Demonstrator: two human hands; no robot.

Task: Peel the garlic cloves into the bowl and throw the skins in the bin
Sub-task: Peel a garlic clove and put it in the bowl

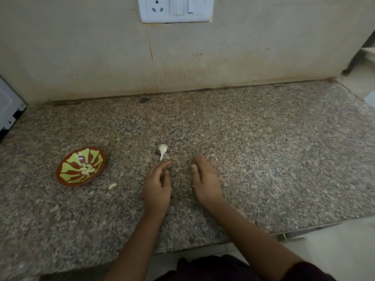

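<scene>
A red and yellow-green patterned bowl (81,166) sits on the speckled granite counter (263,149) at the left, with several peeled garlic cloves (87,169) in its middle. One peeled clove (112,185) lies on the counter just right of the bowl. An unpeeled piece of garlic (162,150) with a stalk lies ahead of my hands. My left hand (157,185) rests on the counter just below that garlic, fingers relaxed, holding nothing. My right hand (205,179) lies beside it, fingers straight and blurred, also holding nothing. No bin is in view.
A tiled wall with a white socket and switch plate (175,9) stands behind the counter. A white appliance (9,110) sits at the far left edge. The counter's front edge (284,234) runs across below my forearms; its right end meets pale floor.
</scene>
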